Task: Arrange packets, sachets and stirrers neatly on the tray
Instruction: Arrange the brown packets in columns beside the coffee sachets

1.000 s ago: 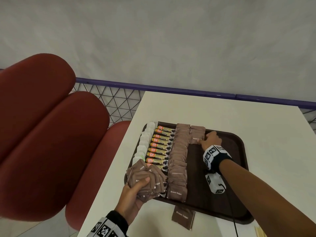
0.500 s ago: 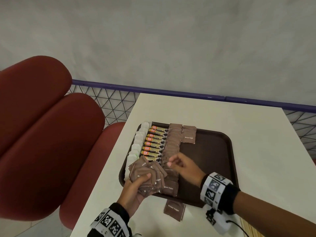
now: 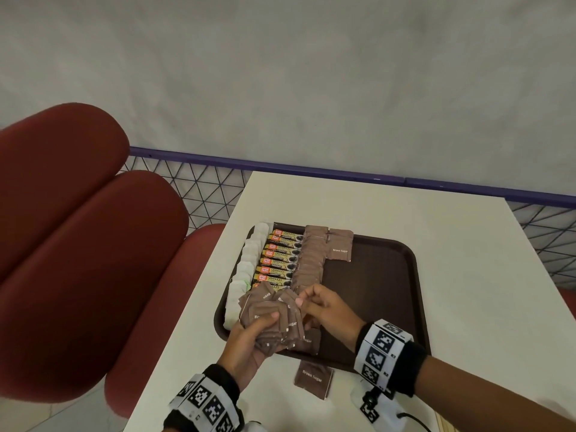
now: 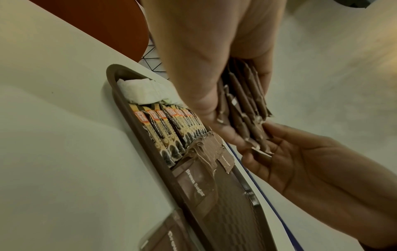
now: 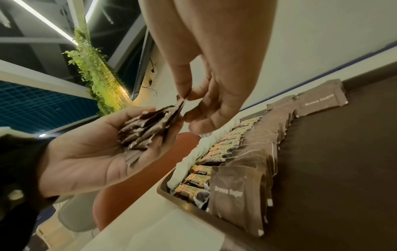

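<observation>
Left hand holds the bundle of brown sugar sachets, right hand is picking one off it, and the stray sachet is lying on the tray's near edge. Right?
Not quite. The stray sachet lies on the white table, just off the tray; the head view shows it. The left hand does hold the bundle, and the right hand pinches one sachet.

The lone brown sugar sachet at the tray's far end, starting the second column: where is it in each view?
Head: lone sachet, upper centre, far end of tray.
Left wrist: centre, small, edge-on.
Right wrist: upper right.
Shared landmark: granules sticks row.
</observation>
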Available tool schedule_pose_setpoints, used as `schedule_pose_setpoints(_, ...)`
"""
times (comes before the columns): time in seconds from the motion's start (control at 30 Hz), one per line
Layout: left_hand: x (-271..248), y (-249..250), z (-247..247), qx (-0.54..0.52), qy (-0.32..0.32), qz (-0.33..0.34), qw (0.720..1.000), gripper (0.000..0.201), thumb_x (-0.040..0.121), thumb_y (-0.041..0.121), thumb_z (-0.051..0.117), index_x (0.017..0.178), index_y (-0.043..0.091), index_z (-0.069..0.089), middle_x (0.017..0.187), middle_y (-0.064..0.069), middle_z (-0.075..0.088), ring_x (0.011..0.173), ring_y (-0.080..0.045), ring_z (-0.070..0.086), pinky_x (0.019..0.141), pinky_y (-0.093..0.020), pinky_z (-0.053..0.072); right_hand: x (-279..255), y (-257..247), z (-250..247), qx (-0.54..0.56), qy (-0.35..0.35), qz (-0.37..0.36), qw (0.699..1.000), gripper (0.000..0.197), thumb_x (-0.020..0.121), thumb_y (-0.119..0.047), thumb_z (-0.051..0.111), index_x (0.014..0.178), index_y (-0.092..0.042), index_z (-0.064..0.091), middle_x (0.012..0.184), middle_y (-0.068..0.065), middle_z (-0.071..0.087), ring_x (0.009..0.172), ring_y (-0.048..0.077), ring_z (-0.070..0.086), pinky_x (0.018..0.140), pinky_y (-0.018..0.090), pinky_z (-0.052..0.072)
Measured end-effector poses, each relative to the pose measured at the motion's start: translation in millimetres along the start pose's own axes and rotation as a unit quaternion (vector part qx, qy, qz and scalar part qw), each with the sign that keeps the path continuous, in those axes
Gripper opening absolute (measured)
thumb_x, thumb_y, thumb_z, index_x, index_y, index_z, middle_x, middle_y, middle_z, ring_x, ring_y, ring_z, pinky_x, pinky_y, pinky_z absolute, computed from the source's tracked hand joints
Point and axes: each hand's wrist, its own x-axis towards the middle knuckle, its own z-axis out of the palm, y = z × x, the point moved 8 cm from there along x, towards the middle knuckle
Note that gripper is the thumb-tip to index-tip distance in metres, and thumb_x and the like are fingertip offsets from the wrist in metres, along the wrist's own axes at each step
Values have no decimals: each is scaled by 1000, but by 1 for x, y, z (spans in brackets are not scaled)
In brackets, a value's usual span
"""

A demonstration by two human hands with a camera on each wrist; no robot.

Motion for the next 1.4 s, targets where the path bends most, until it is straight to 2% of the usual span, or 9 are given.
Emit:
schedule_pose_setpoints(0.2, 1, 0, 6, -17, -12, -5, 1000, 43, 74, 8, 62, 117, 4, 60, 106, -21, 69, 90, -34, 70, 70, -42, 59, 2, -3, -8, 79, -46, 35, 995, 10, 87, -2, 56, 93, -9, 53, 82, 6, 59, 59, 12, 59, 53, 20, 51)
schedule_pose_setpoints(0.37, 4, 3, -1, -34, -4, -1, 999, 34, 78, 4, 59, 112, 5, 62, 98, -20, 72, 80, -30, 72, 64, -40, 60, 32, -3, -72, 110, 89, 33, 989, 3, 88, -2, 56, 90, -5, 57, 87, 10, 56, 65, 17, 54, 50, 23, 53)
schedule_pose_setpoints(0.53, 6, 3, -12, -32, 6, -1, 999, 26, 84, 0, 55, 109, 7, 63, 100, -22, 71, 79, -32, 72, 66, -44, 59, 72, 8, -146, -62, 251, 35, 965, 20, 85, -3, 61, 73, -18, 54, 86, 11, 57, 60, 16, 51, 40, 16, 46)
schedule_pose_setpoints(0.63, 8, 4, -17, -25, 10, -5, 1000, 23, 84, 0, 56, 103, 8, 64, 99, -23, 71, 77, -33, 72, 64, -43, 59, 92, 21, -163, -140, 287, 64, 946, 6, 83, -8, 63, 82, -12, 60, 93, 13, 62, 78, 22, 57, 61, 25, 52)
schedule_pose_setpoints(0.73, 10, 6, -23, -23, 15, -4, 1000, 26, 82, 2, 58, 106, 9, 64, 101, -23, 70, 82, -35, 71, 65, -43, 60, 101, 26, -164, -194, 309, 87, 927, 11, 82, -6, 61, 93, -9, 64, 96, 10, 63, 92, 26, 60, 82, 32, 48)
schedule_pose_setpoints(0.97, 13, 9, -36, -21, 20, 0, 1000, 43, 72, 8, 62, 115, 6, 61, 107, -25, 68, 92, -39, 68, 76, -50, 55, 105, 18, -156, -287, 327, 68, 898, 10, 84, -3, 60, 92, -9, 60, 106, 13, 65, 100, 31, 60, 81, 29, 45)
schedule_pose_setpoints(1.13, 13, 9, -39, -15, 19, 0, 1000, 43, 72, 9, 63, 115, 7, 61, 107, -24, 68, 97, -41, 65, 78, -48, 55, 112, 15, -152, -354, 321, 54, 877, 11, 84, -2, 59, 95, -5, 60, 81, 2, 52, 104, 34, 53, 89, 42, 48)
schedule_pose_setpoints(1.27, 12, 9, -37, -13, 12, -2, 1000, 41, 73, 9, 62, 113, 8, 61, 107, -23, 68, 101, -43, 64, 83, -52, 53, 114, 13, -149, -436, 311, 55, 843, 23, 86, -7, 58, 108, -4, 55, 113, 17, 54, 113, 33, 42, 91, 39, 40)
schedule_pose_setpoints(1.4, 11, 9, -35, -16, 11, -4, 1000, 39, 73, 9, 62, 112, 8, 62, 108, -24, 68, 103, -44, 63, 93, -58, 47, 108, 8, -152, -462, 324, 60, 823, 41, 84, -16, 62, 120, -4, 47, 124, 17, 49, 119, 32, 39, 93, 41, 41)
